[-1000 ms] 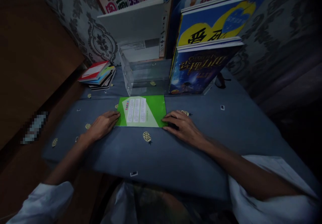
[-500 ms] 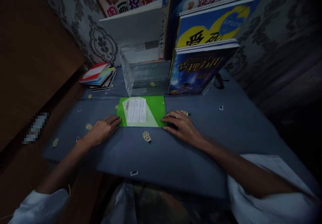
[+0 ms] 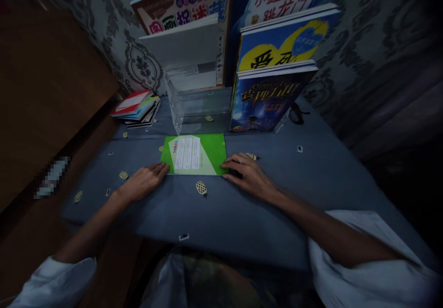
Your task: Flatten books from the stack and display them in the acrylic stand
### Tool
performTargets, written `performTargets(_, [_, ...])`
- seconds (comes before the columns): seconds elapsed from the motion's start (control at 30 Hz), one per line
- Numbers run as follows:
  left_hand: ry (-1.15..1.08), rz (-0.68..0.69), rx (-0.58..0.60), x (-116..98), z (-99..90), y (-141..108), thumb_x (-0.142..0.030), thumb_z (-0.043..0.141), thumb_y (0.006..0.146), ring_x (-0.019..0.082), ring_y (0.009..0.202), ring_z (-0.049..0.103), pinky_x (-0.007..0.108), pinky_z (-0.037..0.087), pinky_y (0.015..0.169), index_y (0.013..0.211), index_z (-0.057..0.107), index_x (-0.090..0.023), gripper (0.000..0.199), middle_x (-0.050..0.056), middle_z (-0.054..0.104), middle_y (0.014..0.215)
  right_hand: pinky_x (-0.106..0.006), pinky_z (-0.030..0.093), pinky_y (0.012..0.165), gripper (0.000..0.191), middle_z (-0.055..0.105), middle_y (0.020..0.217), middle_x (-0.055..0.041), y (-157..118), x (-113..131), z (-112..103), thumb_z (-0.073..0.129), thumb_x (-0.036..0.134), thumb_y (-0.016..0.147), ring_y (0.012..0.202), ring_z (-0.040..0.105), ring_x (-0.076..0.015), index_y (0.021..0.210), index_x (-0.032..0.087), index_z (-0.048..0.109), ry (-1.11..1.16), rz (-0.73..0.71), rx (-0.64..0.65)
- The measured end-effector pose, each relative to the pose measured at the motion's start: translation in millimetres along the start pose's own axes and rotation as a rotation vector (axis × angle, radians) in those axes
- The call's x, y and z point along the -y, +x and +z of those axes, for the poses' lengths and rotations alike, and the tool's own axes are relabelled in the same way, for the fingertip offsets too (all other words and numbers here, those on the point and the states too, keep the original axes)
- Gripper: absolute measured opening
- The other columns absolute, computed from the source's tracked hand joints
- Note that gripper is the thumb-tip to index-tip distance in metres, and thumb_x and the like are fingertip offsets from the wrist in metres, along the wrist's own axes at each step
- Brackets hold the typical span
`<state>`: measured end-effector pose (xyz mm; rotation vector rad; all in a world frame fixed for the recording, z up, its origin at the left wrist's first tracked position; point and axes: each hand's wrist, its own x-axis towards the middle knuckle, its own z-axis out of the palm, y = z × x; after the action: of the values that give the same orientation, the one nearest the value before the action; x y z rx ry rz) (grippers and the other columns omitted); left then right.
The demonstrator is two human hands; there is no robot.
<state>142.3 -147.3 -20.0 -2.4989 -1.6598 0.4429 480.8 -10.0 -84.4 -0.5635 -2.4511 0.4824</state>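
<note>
Head view: shows a green booklet point(image 3: 213, 153) lying flat on the blue-grey surface point(image 3: 249, 229), between the left hand point(image 3: 146, 180) and the right hand point(image 3: 252, 178). Touches the near left corner with the left hand, palm down, fingers nearly straight and close together; cannot tell the position of the left thumb. Meets the near right corner with the right hand, fingers bent, thumb just below them, leaving a narrow gap; cannot tell any firm pinch there. Includes, just beyond both hands, a clear stand point(image 3: 197, 98) and, ahead of the right hand, an upright dark blue book point(image 3: 265, 109), with a blue-and-yellow book point(image 3: 254, 45) behind. Includes, well ahead of the left hand, a loose pile of small books point(image 3: 134, 104); farther over, between both hands, a pale book point(image 3: 187, 42) in front of a brown book point(image 3: 164, 10). Shows, beyond the right hand, a small dark object point(image 3: 296, 115), too dim to identify.
</note>
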Motion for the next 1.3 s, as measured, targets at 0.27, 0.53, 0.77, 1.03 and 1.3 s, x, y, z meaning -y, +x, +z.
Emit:
performTargets(0.27, [0.08,-0.038,0.216,-30.1,-37.8,-2.3,0.0,0.04,0.093,0.03,0.12,0.064,0.04,0.058,0.093,0.141,0.047,-0.008,0.049,0.021,0.064,0.131,-0.043,0.051,0.083,0.018,0.07,0.104,-0.0103,-0.3,-2.4,-1.3,0.065,0.023,0.095,0.095,0.063,-0.027,0.111,0.02,0.073,-0.027,-0.023,0.009])
performTargets(0.53, [-0.048,0.082,0.302,-97.4,-61.3,-21.4,0.004,0.049,0.08,0.03,0.111,0.066,0.039,0.059,0.084,0.158,0.019,-0.01,0.085,0.018,0.065,0.124,-0.041,0.05,0.08,0.018,0.069,0.102,-0.0103,1.2,1.3,-5.9,0.061,0.021,0.096,0.094,0.061,-0.0266,0.108,0.02,0.074,-0.077,-0.01,-0.031])
performTargets(0.77, [-0.04,0.138,0.161,-135.7,-50.0,4.2,-0.002,0.043,0.093,0.029,0.105,0.067,0.039,0.062,0.077,0.145,0.042,-0.006,0.052,0.017,0.068,0.117,-0.04,0.049,0.078,0.02,0.071,0.092,-0.0088,0.5,3.1,-3.6,0.055,0.023,0.1,0.087,0.061,-0.0249,0.105,0.019,0.074,-0.058,-0.027,0.005])
performTargets(1.03, [0.06,0.269,0.02,-126.7,-42.6,24.2,-0.004,0.04,0.097,0.027,0.1,0.066,0.035,0.061,0.073,0.137,0.048,-0.005,0.04,0.015,0.068,0.104,-0.043,0.052,0.082,0.021,0.074,0.103,-0.0111,1.1,3.4,-2.9,0.055,0.024,0.1,0.091,0.064,-0.0258,0.108,0.018,0.074,-0.008,-0.074,0.022])
performTargets(1.3, [0.062,0.276,-0.026,-116.6,-39.8,35.6,-0.006,0.043,0.098,0.026,0.1,0.065,0.034,0.059,0.071,0.139,0.046,-0.007,0.041,0.013,0.068,0.102,-0.042,0.052,0.081,0.02,0.074,0.102,-0.0114,0.6,2.5,-2.9,0.055,0.022,0.1,0.09,0.064,-0.0254,0.105,0.018,0.074,-0.011,-0.083,0.012])
